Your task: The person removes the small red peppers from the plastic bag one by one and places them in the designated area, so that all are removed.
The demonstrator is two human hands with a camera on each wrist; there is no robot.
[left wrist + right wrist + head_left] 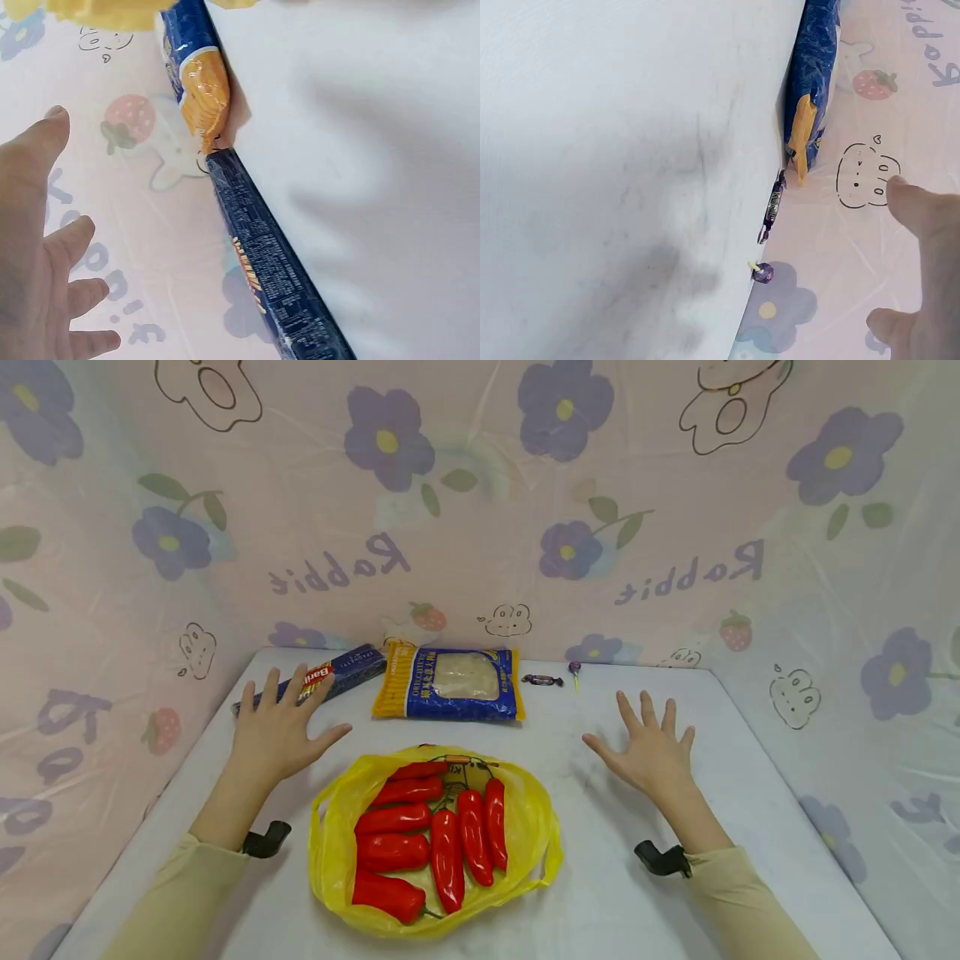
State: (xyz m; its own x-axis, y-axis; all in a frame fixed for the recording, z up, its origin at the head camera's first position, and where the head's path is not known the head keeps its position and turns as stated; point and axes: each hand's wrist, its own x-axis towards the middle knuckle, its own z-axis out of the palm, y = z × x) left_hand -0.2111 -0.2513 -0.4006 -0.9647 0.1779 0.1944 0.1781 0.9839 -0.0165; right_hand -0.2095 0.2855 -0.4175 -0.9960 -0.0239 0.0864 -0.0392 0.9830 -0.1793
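Observation:
My left hand [273,732] is spread with straight fingers above the left side of the table, its fingertips overlapping a dark blue Barilla pasta box [352,670] in the head view. Over the right side hovers my right hand [654,750], fingers apart, holding nothing. Between the two, nearer to me, sits a yellow plastic bag [337,852] with its mouth wide open. Several glossy red chili peppers [447,860] lie inside it. A blue and yellow bag of orecchiette pasta [465,681] lies behind the yellow bag, beside the box.
A small purple wrapped candy [542,680] and a lollipop [575,670] with a purple head lie at the back, right of the pasta bag. The white table [600,902] is enclosed by a flowered pink curtain [480,510] behind and at both sides.

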